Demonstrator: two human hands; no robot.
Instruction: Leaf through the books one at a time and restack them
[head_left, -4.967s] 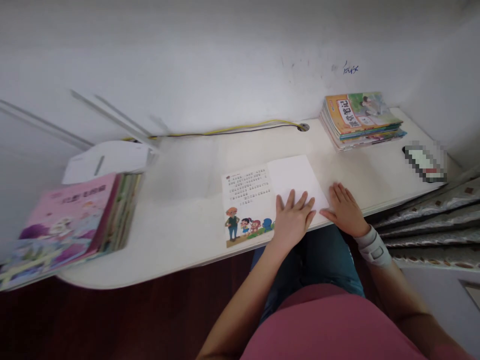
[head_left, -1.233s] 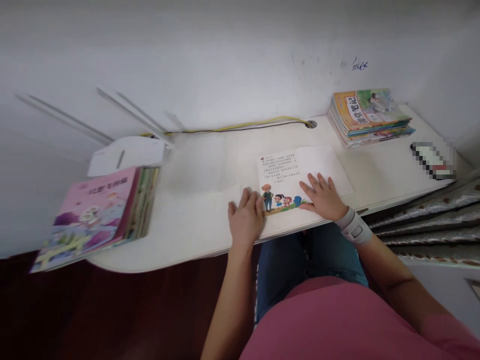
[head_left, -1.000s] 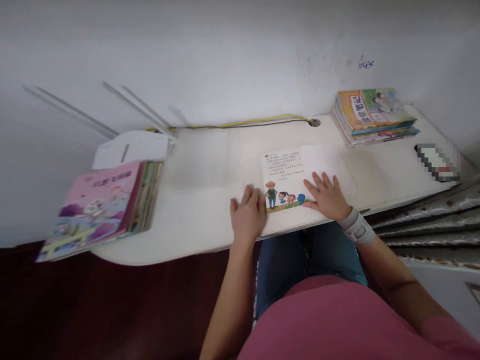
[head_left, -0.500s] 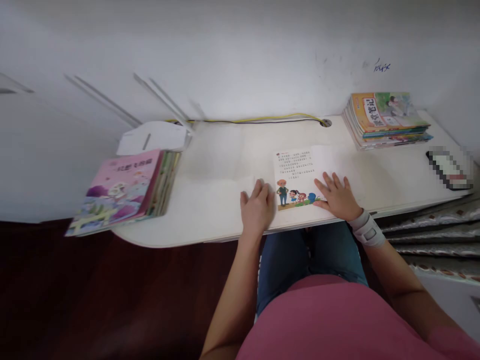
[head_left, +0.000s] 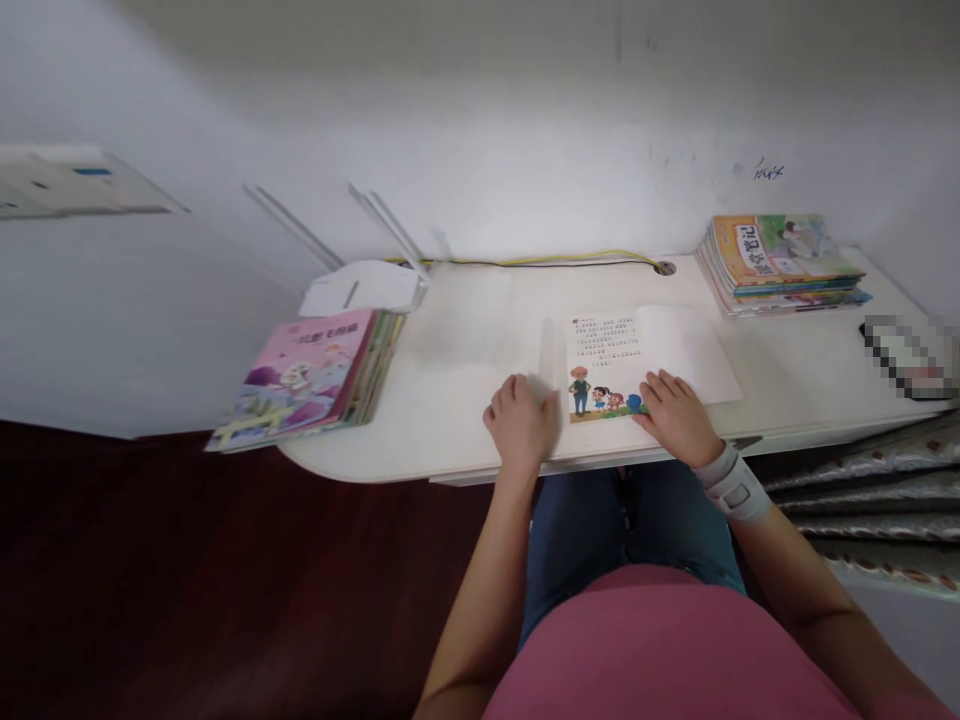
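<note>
An open picture book (head_left: 630, 355) lies on the white desk (head_left: 465, 330) in front of me, showing text above cartoon figures on its left page and a blank right page. My left hand (head_left: 523, 425) rests flat just left of the book, fingers touching its left edge. My right hand (head_left: 677, 418) lies flat on the book's lower right part, fingers spread. A grey band wraps my right wrist.
A stack of books with a pink cover (head_left: 311, 378) sits at the desk's left end, a white paper (head_left: 364, 288) behind it. Another book stack (head_left: 780, 262) stands at the back right. A yellow cable (head_left: 540, 262) runs along the wall. A blurred-out object (head_left: 907, 350) lies far right.
My left hand moved from the book's pages to its left edge and my right hand slid onto the right page. Over the last second the view swung left and tilted up; the hands hardly moved.
</note>
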